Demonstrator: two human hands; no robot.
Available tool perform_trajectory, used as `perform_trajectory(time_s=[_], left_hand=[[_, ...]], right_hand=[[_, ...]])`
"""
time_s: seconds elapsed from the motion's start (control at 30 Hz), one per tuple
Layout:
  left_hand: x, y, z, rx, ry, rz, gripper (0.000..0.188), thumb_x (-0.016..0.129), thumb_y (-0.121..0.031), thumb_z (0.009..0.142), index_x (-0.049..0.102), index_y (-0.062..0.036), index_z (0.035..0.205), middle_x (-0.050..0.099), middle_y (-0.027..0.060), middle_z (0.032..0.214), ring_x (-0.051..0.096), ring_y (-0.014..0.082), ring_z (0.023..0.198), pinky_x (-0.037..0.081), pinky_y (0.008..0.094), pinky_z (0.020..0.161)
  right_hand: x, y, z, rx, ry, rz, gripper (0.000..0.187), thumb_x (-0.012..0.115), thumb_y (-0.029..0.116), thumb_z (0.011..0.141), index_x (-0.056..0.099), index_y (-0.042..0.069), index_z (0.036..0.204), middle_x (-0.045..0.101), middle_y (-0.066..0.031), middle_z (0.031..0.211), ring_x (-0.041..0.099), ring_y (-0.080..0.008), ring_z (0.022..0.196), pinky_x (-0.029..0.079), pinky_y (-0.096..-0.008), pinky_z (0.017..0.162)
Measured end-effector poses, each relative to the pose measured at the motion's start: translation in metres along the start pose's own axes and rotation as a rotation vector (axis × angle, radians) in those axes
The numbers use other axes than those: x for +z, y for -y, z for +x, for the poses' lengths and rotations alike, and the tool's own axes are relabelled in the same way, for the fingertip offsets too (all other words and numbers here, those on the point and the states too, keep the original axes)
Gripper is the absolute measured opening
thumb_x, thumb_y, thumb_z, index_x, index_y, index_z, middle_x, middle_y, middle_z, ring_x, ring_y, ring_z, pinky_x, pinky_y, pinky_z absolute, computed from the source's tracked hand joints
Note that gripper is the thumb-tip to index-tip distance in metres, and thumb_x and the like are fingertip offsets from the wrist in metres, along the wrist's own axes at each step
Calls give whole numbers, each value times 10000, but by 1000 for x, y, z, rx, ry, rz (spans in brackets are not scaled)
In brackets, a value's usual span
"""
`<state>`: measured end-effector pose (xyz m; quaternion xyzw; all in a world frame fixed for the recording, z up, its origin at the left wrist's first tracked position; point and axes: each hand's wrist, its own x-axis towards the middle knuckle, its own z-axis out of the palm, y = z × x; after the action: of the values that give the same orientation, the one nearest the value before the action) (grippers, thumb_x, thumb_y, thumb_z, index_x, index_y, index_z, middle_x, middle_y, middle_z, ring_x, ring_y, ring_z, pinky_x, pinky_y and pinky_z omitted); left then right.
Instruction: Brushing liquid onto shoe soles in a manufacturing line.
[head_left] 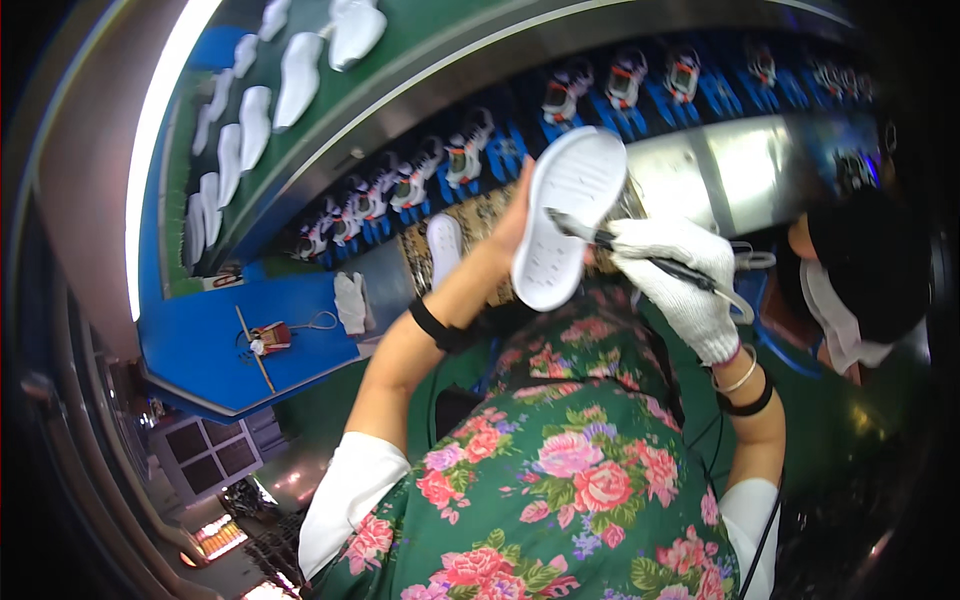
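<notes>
My bare left hand grips a white shoe sole by its left edge. The sole is tilted up, its ridged and dimpled side toward me. In a white knit glove, my right hand is closed around a black-handled brush with a pale tube attached. The brush's dark tip lies against the middle of the sole, or just over it; I cannot tell which. Another white sole rests beyond my left forearm, on the brown patterned work surface.
Shoe uppers on blue holders line the far side. White soles sit on a green upper shelf. At left, a blue table carries a white glove and a small red item. A person in black headwear is close at right.
</notes>
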<state>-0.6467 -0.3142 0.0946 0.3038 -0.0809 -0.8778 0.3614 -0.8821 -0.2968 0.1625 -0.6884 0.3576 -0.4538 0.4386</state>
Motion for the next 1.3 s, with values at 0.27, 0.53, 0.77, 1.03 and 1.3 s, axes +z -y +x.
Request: perform_trajectory(time_s=[0.27,0.53,0.77,1.03,1.3], left_hand=[[-9,38,-6,65,-101,165,394,410,-258,1058,503,6,1334,611,199,1249,659,293,1062,566,414,916],[-15,41,-18,137,212,-553,675,398,-576,997,411,-82,1458,447,280,1424,518,488,1225,486,633,978],[-4,45,-14,208,219,-584,695,616,-378,810,505,-4,1385,585,226,1336,591,410,1200,449,545,1073],[44,55,4,192,299,-529,746,527,-581,946,377,-92,1488,501,179,1442,547,384,1264,461,654,996],[29,64,5,212,245,-374,707,509,-546,969,376,-91,1493,494,161,1455,508,314,1321,392,498,1133]], right_hand=[[-9,-20,5,-53,103,-134,173,749,40,763,761,60,934,749,-117,949,708,-239,835,539,-334,784],[-5,-8,-2,-170,47,-150,194,775,7,748,744,31,938,738,-133,925,697,-264,817,543,-349,753],[-14,1,16,-265,-61,-176,200,782,39,742,749,34,938,743,-117,934,696,-254,780,549,-338,717],[-27,16,31,-362,-135,-302,229,765,20,737,756,34,965,749,-139,991,719,-252,856,549,-347,786],[-5,9,23,-526,-97,-483,375,764,47,701,734,74,1074,726,-120,1090,704,-263,970,557,-369,803]])
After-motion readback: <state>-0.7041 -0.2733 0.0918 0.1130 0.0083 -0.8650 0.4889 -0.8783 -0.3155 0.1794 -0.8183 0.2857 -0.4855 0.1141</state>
